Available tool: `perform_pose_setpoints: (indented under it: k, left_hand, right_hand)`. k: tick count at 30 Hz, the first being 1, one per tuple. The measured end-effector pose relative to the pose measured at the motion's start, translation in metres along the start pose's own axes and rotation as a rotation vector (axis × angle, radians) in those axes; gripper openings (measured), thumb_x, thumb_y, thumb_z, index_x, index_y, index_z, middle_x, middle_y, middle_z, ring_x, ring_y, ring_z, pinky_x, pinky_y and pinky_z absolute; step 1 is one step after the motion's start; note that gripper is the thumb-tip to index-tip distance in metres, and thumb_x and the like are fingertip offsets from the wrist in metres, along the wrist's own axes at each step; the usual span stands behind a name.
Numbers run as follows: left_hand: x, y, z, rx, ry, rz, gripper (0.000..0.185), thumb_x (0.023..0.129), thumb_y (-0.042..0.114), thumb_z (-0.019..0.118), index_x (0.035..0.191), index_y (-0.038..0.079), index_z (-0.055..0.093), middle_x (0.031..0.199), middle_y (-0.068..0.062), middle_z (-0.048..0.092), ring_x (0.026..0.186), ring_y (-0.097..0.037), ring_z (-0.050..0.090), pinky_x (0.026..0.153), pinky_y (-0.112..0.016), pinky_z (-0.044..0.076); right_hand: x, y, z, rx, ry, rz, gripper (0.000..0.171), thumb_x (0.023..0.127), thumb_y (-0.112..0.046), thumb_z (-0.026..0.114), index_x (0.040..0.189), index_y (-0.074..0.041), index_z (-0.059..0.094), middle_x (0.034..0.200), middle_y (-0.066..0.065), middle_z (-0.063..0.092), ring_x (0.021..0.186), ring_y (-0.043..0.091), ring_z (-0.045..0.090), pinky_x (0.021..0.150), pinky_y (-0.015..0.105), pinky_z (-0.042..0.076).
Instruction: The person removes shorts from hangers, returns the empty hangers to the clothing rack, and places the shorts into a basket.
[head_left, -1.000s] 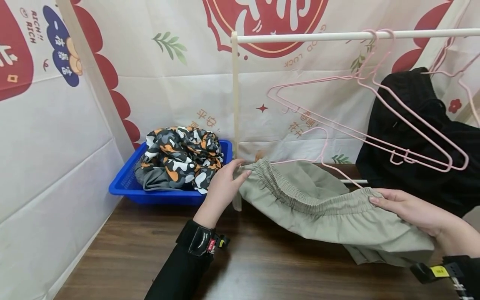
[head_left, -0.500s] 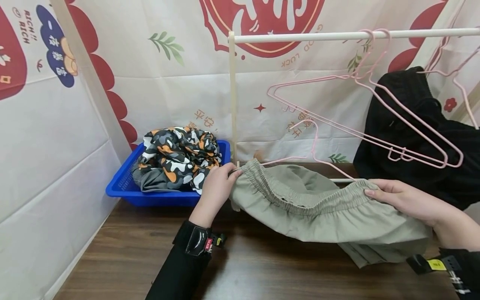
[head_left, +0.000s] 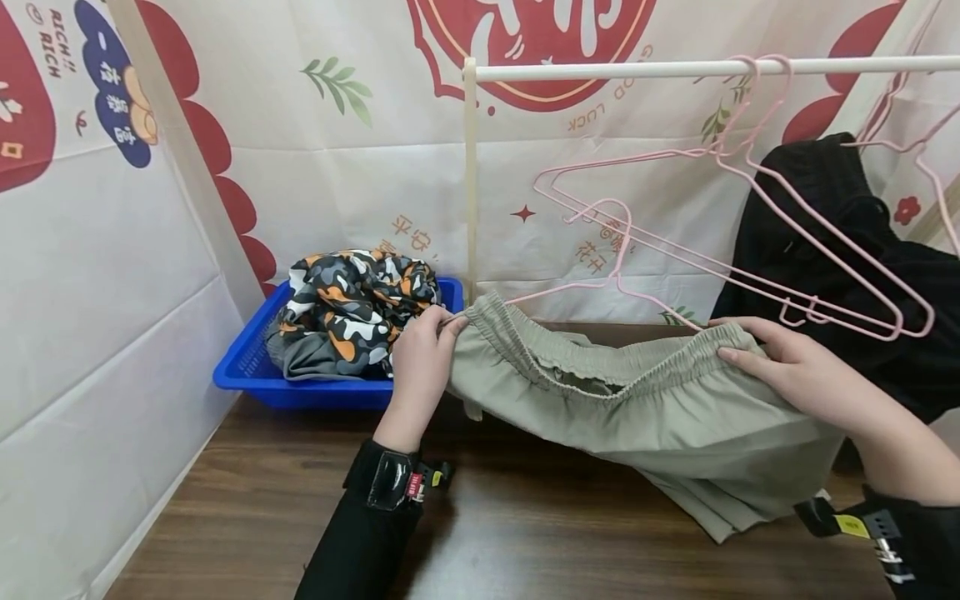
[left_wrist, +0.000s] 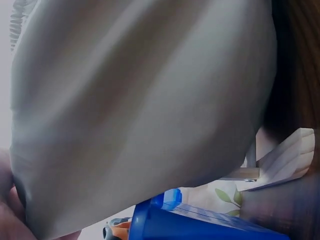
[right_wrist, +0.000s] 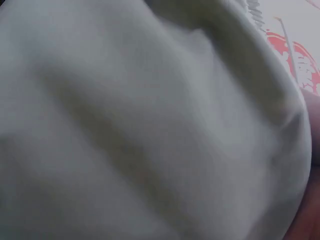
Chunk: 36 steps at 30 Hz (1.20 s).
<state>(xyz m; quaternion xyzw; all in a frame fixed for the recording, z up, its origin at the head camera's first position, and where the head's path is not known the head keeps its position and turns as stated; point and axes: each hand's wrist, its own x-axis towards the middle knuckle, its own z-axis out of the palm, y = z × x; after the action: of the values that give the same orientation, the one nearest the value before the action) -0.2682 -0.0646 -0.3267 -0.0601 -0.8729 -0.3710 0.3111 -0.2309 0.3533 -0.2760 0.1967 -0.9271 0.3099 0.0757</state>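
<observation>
In the head view, pale grey-green elastic-waist pants (head_left: 645,425) are stretched between both hands, raised off the table with the waistband sagging in the middle. My left hand (head_left: 420,362) pinches the waistband's left end, beside the blue basket. My right hand (head_left: 806,379) grips the waistband's right end, thumb in front. A pink hanger (head_left: 625,237) stands hook-up at the waistband, its lower part hidden by the cloth; its ends meet the fabric near each hand. Grey-green cloth (left_wrist: 140,110) fills most of the left wrist view, and blurred cloth (right_wrist: 125,120) fills the right wrist view.
A blue basket (head_left: 251,379) with camouflage-patterned and grey clothes (head_left: 352,308) stands at the left. Two pink hangers hang from the white rail (head_left: 637,71). Black pants (head_left: 810,242) hang at the right. Printed cloth walls enclose the dark wooden table (head_left: 300,483).
Both hands have lifted the pants and shifted them slightly left. The hanger has risen with them, its hook now higher, and the waistband opening gapes wider.
</observation>
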Motion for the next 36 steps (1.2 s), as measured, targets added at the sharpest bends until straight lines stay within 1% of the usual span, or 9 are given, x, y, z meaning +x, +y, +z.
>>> perform_pose_setpoints:
  k: [4,8,13,15,21,22,27,32,36]
  left_hand:
    - [0.001,0.0,-0.002,-0.046,0.044,0.017,0.025,0.093,0.033,0.065,0.091,0.008,0.068,0.087,-0.006,0.071,0.068,-0.022,0.062,0.058,-0.038,0.045]
    - [0.002,0.001,-0.006,-0.081,0.073,0.033,0.023,0.092,0.031,0.066,0.091,0.008,0.068,0.092,-0.006,0.072,0.073,-0.022,0.065,0.06,-0.037,0.047]
    - [0.004,0.006,-0.011,-0.086,0.113,0.07,0.023,0.093,0.031,0.065,0.088,0.008,0.066,0.088,-0.007,0.071,0.072,-0.022,0.063,0.06,-0.037,0.046]
    - [0.004,0.008,-0.012,-0.092,0.133,0.088,0.024,0.094,0.03,0.064,0.087,0.008,0.066,0.084,-0.007,0.07,0.067,-0.022,0.061,0.058,-0.037,0.045]
    - [0.004,0.007,-0.017,-0.108,0.156,0.084,0.024,0.094,0.029,0.064,0.086,0.007,0.064,0.08,-0.007,0.068,0.061,-0.02,0.055,0.056,-0.035,0.042]
    - [0.004,0.007,-0.017,-0.11,0.155,0.079,0.024,0.094,0.029,0.064,0.086,0.007,0.064,0.08,-0.007,0.068,0.062,-0.02,0.055,0.056,-0.035,0.042]
    - [0.004,0.006,-0.021,-0.128,0.168,0.067,0.024,0.094,0.029,0.064,0.086,0.006,0.065,0.081,-0.008,0.068,0.065,-0.022,0.058,0.058,-0.036,0.043]
    - [0.006,0.005,-0.023,-0.131,0.177,0.058,0.024,0.094,0.03,0.065,0.086,0.007,0.065,0.081,-0.008,0.067,0.066,-0.023,0.058,0.059,-0.037,0.042]
    - [0.006,0.002,-0.024,-0.13,0.18,0.038,0.024,0.093,0.029,0.066,0.085,0.007,0.065,0.082,-0.008,0.068,0.069,-0.025,0.059,0.062,-0.039,0.043]
  right_hand:
    - [0.001,-0.004,-0.001,-0.034,0.032,0.004,0.038,0.1,-0.021,0.057,0.137,-0.012,0.054,0.12,-0.021,0.055,0.1,-0.011,0.048,0.077,0.009,0.033]
    - [0.001,-0.011,0.001,-0.098,0.083,0.022,0.042,0.099,-0.023,0.059,0.139,-0.012,0.053,0.102,-0.005,0.063,0.082,0.0,0.051,0.067,0.019,0.037]
    - [0.003,-0.027,0.001,-0.12,0.191,0.064,0.049,0.096,-0.027,0.064,0.142,-0.014,0.051,0.084,0.005,0.052,0.071,0.01,0.044,0.062,0.026,0.033]
    - [0.005,-0.033,0.001,-0.095,0.231,0.074,0.053,0.094,-0.027,0.066,0.143,-0.016,0.05,0.086,0.007,0.049,0.072,0.011,0.042,0.063,0.025,0.031]
    - [0.01,-0.043,0.004,-0.002,0.267,0.103,0.057,0.095,-0.028,0.065,0.147,-0.016,0.045,0.12,0.014,0.05,0.089,0.014,0.041,0.072,0.019,0.03]
    - [0.01,-0.044,0.005,0.003,0.275,0.107,0.057,0.095,-0.028,0.064,0.147,-0.016,0.045,0.129,0.013,0.047,0.094,0.01,0.041,0.074,0.017,0.029]
    - [0.015,-0.05,0.01,0.056,0.355,0.098,0.052,0.094,-0.027,0.066,0.142,-0.014,0.051,0.137,0.004,0.049,0.1,-0.004,0.044,0.079,0.01,0.03]
    - [0.015,-0.054,0.018,0.163,0.407,0.107,0.049,0.094,-0.024,0.067,0.139,-0.013,0.055,0.119,-0.019,0.054,0.095,-0.002,0.049,0.074,0.009,0.035]
    - [0.015,-0.059,0.026,0.244,0.413,0.13,0.048,0.093,-0.025,0.068,0.138,-0.016,0.056,0.107,-0.022,0.057,0.092,-0.001,0.053,0.071,0.011,0.039]
